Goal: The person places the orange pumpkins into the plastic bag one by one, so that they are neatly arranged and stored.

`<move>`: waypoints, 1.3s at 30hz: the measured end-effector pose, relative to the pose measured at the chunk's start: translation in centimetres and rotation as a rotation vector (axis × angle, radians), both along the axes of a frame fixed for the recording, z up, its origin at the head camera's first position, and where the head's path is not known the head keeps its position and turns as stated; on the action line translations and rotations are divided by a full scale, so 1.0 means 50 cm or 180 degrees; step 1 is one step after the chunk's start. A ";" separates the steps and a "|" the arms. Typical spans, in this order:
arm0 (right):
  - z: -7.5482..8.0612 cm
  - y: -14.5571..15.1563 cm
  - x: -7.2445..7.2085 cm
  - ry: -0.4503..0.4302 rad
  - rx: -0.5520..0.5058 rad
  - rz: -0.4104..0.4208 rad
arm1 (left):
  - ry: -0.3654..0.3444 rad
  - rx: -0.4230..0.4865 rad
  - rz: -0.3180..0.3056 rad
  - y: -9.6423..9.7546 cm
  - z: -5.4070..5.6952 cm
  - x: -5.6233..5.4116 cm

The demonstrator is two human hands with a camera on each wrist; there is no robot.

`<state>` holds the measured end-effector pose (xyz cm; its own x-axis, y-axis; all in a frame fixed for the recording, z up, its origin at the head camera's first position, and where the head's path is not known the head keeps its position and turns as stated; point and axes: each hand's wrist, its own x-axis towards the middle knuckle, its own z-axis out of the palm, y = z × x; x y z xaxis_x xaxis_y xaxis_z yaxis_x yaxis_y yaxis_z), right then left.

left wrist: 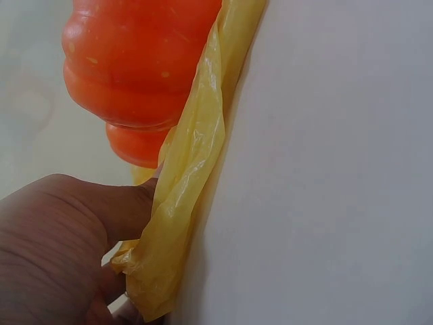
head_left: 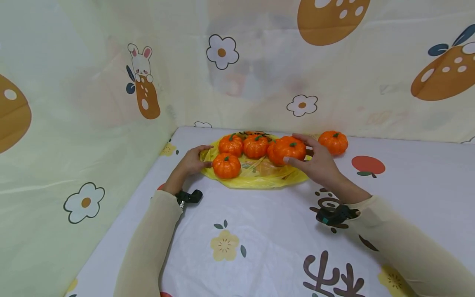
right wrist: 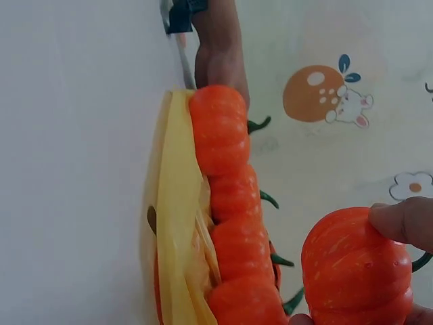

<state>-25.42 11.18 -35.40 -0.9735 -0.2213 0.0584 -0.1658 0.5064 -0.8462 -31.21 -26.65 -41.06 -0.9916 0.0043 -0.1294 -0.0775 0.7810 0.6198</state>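
A yellow plastic bag (head_left: 256, 182) lies spread on the table with several small orange toy pumpkins on it, among them a front-left pumpkin (head_left: 226, 166) and a back-left pumpkin (head_left: 231, 146). My left hand (head_left: 193, 161) is at the bag's left end. In the left wrist view its thumb and fingers pinch the crumpled bag edge (left wrist: 184, 183), close to a pumpkin (left wrist: 139, 57). My right hand (head_left: 322, 164) grips another pumpkin (right wrist: 355, 271) between thumb and fingers. In the right wrist view that pumpkin is apart from the row on the bag, its green stem partly covered by a finger.
One more pumpkin (head_left: 333, 143) sits on the table to the right of the bag, beyond my right hand. A white printed cloth (head_left: 267, 222) covers the table. Patterned cloth walls (head_left: 256, 82) rise at the back and left.
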 end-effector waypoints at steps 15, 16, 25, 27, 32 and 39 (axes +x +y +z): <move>-0.035 -0.079 0.004 0.0030 0.0078 0.0374 | 0.0001 0.0092 -0.0006 -0.005 -0.005 -0.001; -0.038 -0.084 0.003 0.0054 0.0077 0.0390 | 0.0000 0.0087 -0.0009 -0.005 -0.005 0.000; -0.054 -0.115 -0.003 0.0204 0.0142 0.0458 | -0.0034 0.0104 0.0002 -0.001 0.000 0.002; -0.059 -0.120 -0.004 0.0207 0.0223 0.0454 | -0.0038 0.0114 0.0004 0.000 0.002 0.003; -0.069 -0.134 -0.009 0.0221 0.0355 0.0453 | -0.0056 0.0100 0.0030 0.000 0.003 0.004; -0.077 -0.147 -0.014 0.0352 0.0436 0.0450 | -0.0049 0.0093 0.0037 0.002 0.005 0.004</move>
<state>-26.14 3.82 -39.24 -0.9216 -0.3681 0.1231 -0.3312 0.5804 -0.7440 -31.01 -26.53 -40.83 -0.9895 -0.0032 -0.1446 -0.0962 0.7614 0.6411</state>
